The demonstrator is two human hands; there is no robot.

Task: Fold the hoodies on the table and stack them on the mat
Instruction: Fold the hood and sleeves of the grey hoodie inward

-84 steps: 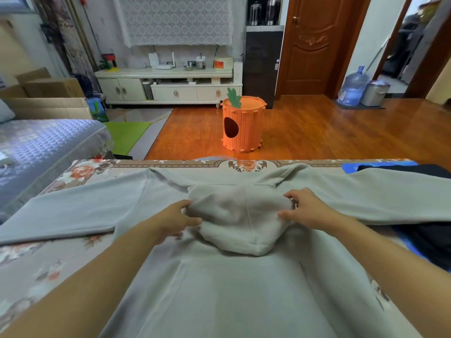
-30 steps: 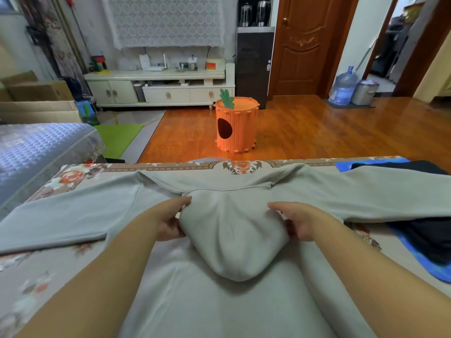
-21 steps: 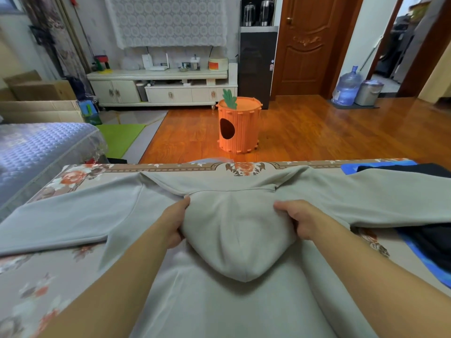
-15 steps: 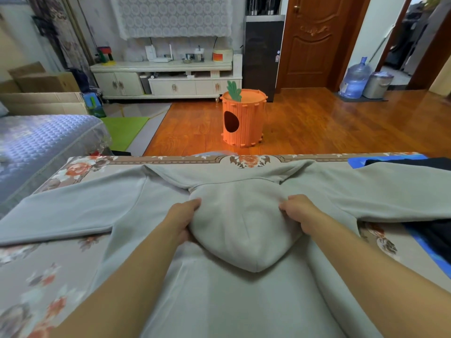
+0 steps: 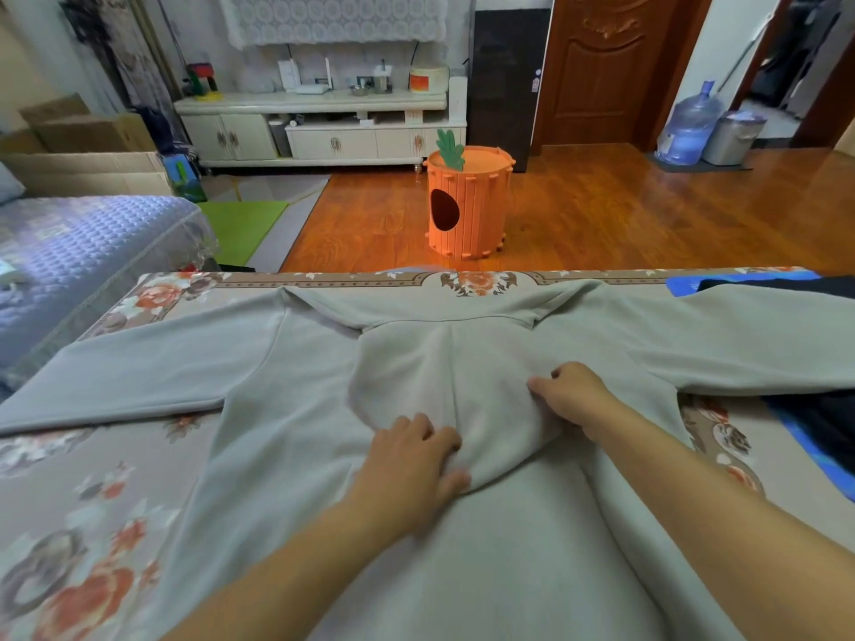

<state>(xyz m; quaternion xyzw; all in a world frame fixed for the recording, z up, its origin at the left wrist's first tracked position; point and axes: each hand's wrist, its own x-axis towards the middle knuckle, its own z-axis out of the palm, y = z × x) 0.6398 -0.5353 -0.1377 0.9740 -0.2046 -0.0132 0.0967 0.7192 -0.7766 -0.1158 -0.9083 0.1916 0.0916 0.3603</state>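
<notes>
Hoodie (image 5: 287, 478) hood now flattened, left hand (image 5: 412, 460) slid inward onto it, right hand (image 5: 571, 395) pressing

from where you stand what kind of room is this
Most likely a home living room: a white TV cabinet stands along the far wall, a sofa with a quilted cover sits at the left, and a water jug stands by the wooden door.

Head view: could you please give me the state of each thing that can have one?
Light grey fleece hoodie: spread flat, sleeves out, hood folded onto back.
Left hand: pressing flat on hood.
Right hand: fingers curled against hood.
Brown wooden door: closed.
Dark garment: lying on blue mat.
</notes>
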